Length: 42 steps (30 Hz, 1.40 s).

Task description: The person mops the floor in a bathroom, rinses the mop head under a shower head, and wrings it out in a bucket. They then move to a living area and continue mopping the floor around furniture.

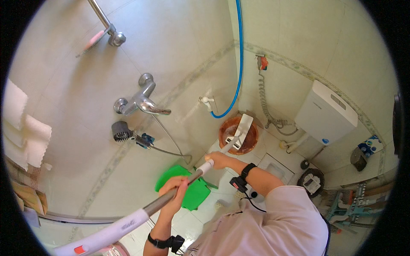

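Note:
Both my hands are closed around the long pole of a mop (160, 201), which runs slantwise from the lower left to the middle right. My left hand (174, 190) grips the bare metal part of the pole. Farther down, my right hand (219, 160) holds it just beyond a white collar. The white flat mop head (244, 126) is at the pole's far end, tilted inside a round reddish-brown basin (254, 140) on the tiled floor. Whether the basin holds water I cannot tell. Straps with small devices are on both wrists.
A green plastic stool (195, 193) stands below my hands. A chrome shower mixer (141, 100) and hand shower (121, 130) are on the left wall. A blue hose (240, 64) hangs from a white tap (206, 101). The white cistern (325, 112), squat toilet (275, 169) and waste bin (310, 182) are at right.

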Each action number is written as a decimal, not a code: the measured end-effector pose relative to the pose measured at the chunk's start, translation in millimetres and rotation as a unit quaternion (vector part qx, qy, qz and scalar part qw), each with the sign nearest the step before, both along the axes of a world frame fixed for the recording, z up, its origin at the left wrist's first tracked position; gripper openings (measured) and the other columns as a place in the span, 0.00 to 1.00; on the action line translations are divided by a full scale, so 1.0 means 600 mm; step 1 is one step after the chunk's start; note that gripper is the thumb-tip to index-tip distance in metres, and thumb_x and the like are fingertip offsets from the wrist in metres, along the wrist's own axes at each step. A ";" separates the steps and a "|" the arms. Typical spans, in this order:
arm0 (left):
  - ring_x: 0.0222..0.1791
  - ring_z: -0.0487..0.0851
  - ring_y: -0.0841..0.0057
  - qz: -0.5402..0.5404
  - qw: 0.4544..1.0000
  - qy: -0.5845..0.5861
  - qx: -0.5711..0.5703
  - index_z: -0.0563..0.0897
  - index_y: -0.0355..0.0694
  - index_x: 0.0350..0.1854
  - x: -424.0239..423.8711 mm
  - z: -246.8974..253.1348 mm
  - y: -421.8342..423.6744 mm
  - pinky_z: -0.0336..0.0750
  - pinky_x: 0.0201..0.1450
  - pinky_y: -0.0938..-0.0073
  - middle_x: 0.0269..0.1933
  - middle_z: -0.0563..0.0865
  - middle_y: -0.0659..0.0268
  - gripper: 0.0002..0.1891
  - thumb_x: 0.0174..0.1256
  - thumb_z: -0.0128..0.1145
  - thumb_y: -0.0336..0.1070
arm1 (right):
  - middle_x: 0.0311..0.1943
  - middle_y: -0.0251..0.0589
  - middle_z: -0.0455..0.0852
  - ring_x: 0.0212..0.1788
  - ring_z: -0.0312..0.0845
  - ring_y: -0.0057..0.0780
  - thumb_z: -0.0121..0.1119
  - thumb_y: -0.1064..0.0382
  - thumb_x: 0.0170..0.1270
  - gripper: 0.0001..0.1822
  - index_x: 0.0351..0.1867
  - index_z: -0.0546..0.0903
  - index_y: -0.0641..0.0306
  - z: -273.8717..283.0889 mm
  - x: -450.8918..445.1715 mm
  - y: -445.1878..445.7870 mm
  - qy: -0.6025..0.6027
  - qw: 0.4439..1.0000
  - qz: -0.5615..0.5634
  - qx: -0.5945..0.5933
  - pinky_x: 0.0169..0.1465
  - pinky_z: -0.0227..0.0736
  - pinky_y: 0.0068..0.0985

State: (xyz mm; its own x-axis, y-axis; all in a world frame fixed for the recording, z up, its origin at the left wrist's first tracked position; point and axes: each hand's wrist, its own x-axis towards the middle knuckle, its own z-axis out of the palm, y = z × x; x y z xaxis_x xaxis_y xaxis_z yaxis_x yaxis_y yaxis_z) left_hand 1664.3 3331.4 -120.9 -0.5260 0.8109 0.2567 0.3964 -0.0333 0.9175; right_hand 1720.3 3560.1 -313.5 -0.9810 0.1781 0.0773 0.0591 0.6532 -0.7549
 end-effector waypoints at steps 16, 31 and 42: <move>0.46 0.81 0.66 0.026 0.991 -0.125 0.041 0.76 0.35 0.32 -0.017 0.044 0.030 0.73 0.51 0.67 0.37 0.84 0.57 0.05 0.62 0.57 0.31 | 0.29 0.47 0.81 0.36 0.77 0.49 0.58 0.72 0.43 0.11 0.32 0.77 0.57 0.024 -0.001 -0.001 0.016 0.998 -0.060 -0.001 0.37 0.68 0.41; 0.15 0.62 0.77 -0.262 0.902 -0.139 0.315 0.62 0.46 0.18 -0.039 0.263 0.105 0.65 0.31 0.72 0.12 0.63 0.72 0.15 0.63 0.46 0.39 | 0.27 0.40 0.76 0.34 0.73 0.40 0.62 0.69 0.38 0.15 0.32 0.73 0.59 0.213 0.009 -0.006 0.394 0.860 -0.247 0.211 0.38 0.65 0.34; 0.20 0.72 0.76 -0.432 0.883 -0.087 0.162 0.67 0.43 0.17 -0.031 0.150 0.165 0.70 0.37 0.68 0.17 0.73 0.69 0.14 0.51 0.60 0.28 | 0.30 0.44 0.76 0.37 0.73 0.45 0.64 0.71 0.43 0.13 0.31 0.74 0.61 0.084 0.047 0.016 0.236 0.926 -0.290 -0.042 0.40 0.68 0.35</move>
